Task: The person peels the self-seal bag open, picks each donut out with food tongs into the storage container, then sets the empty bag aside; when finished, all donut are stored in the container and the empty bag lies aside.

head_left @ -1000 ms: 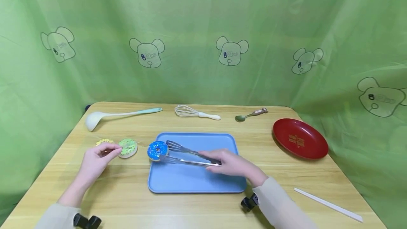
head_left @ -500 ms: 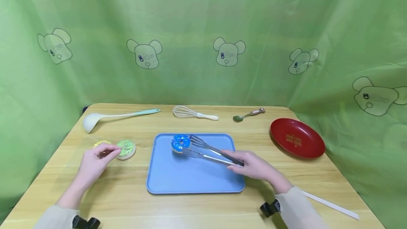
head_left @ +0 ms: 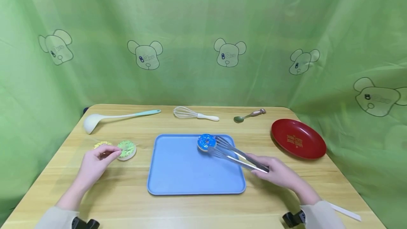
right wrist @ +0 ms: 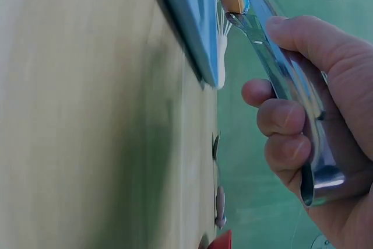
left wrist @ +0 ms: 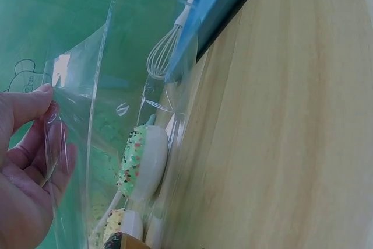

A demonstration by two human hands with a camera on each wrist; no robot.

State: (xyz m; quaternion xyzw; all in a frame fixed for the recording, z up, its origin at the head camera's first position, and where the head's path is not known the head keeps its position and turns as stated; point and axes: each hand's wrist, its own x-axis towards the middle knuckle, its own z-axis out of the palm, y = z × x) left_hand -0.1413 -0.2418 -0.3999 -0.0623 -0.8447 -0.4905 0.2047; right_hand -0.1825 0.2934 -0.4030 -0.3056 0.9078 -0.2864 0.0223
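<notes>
My right hand (head_left: 273, 170) grips metal tongs (right wrist: 309, 126), fingers and thumb round both arms. Between the tong tips is a blue-iced donut (head_left: 206, 142), held over the back right part of the blue tray (head_left: 190, 176). My left hand (head_left: 96, 160) pinches the edge of a clear plastic bag (left wrist: 102, 86), whose mouth stands raised. Inside the bag lie a green-iced donut (left wrist: 135, 161) and a yellow-topped one, partly hidden behind the left hand in the head view.
Along the back lie a white ladle (head_left: 92, 122) with a mint handle, a whisk (head_left: 186, 112) and a small spoon (head_left: 239, 119). A red oval plate (head_left: 299, 123) stands at the right. A white stick (head_left: 346, 213) lies near the right sleeve.
The right hand has carried the donut in the tongs rightward, from the tray's left edge to its back right. My left hand stays at the bag.
</notes>
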